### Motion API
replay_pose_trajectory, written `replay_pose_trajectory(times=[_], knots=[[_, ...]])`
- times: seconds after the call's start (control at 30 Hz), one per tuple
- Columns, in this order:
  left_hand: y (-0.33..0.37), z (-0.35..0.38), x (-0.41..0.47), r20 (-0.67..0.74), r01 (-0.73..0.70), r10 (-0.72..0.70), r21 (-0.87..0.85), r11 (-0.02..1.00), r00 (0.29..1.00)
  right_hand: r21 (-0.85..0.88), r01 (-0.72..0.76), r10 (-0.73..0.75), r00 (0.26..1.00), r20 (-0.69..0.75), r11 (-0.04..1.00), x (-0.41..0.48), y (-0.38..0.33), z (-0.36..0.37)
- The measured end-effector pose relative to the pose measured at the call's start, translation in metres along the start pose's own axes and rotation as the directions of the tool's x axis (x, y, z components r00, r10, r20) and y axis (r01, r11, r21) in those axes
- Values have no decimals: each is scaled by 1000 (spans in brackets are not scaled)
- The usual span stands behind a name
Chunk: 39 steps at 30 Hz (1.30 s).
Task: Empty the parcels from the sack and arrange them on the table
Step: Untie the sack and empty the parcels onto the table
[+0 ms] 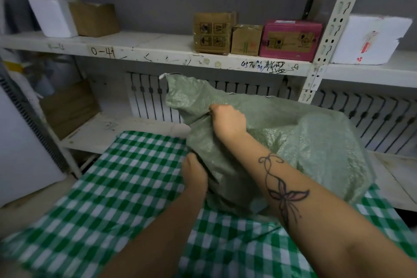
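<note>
R forearm [300, 189] w/ dark-line tattoo [284, 194] (curly vine into butterfly), arms bare.

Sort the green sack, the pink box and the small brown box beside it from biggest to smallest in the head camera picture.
1. green sack, helped by being nearest the camera.
2. pink box.
3. small brown box, beside it on the same shelf, so that pair is a fair comparison.
</note>
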<state>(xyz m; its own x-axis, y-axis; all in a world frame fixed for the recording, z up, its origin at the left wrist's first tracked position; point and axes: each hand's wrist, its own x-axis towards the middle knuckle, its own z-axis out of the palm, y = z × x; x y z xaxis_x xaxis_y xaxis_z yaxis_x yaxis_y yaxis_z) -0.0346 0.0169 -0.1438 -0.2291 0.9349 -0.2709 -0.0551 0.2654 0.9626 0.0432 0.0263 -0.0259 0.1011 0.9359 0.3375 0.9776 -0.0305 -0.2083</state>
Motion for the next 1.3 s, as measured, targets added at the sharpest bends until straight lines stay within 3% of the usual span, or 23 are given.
replay_pose_trajectory(times=[0.13,0.23,0.33,0.37,0.43,0.53,0.57,0.7,0.77,0.83,0.9,0.93,0.97,1.03,1.17,1.3], knots=[[21,-1,-14,98,-364,361,8,931,927,72,-79,75,995,61,994,4,-3,5],[17,0,-13,159,-403,381,141,904,911,233,-150,96,969,228,961,10,-5,2],[8,-5,-5,141,-342,315,251,905,938,415,-192,29,930,367,890,9,-5,-17],[5,-5,-3,112,-318,298,290,902,948,352,-179,54,940,336,919,9,-1,-21],[4,-5,-5,46,-255,258,394,883,965,35,-186,163,928,336,982,8,12,-24],[14,2,-10,-26,-184,245,585,790,969,-227,-192,289,776,561,955,-2,25,-15],[20,5,-12,-19,-182,245,614,768,969,-255,-157,280,770,574,954,-7,28,-8],[38,16,-16,53,-241,262,594,768,964,-303,-69,207,868,452,951,-18,30,0],[40,22,-21,86,-290,304,621,728,949,-180,-66,151,848,508,981,-19,34,-2],[40,28,-25,126,-339,346,660,670,930,62,-140,69,771,634,988,-21,40,-9],[41,30,-26,167,-385,387,701,600,907,314,-329,30,731,682,891,-24,48,-16],[42,30,-25,202,-415,411,734,537,889,366,-362,50,765,642,857,-24,55,-18],[42,30,-25,250,-446,428,771,455,868,358,-341,87,818,569,869,-22,64,-18],[39,30,-22,348,-490,425,822,289,835,154,-270,171,868,466,950,-20,87,-15],[27,27,-16,409,-485,352,859,164,842,-213,-206,294,748,596,955,-35,113,-11],[18,27,-10,424,-460,261,882,98,867,-156,-195,249,713,655,968,-47,121,-3]])
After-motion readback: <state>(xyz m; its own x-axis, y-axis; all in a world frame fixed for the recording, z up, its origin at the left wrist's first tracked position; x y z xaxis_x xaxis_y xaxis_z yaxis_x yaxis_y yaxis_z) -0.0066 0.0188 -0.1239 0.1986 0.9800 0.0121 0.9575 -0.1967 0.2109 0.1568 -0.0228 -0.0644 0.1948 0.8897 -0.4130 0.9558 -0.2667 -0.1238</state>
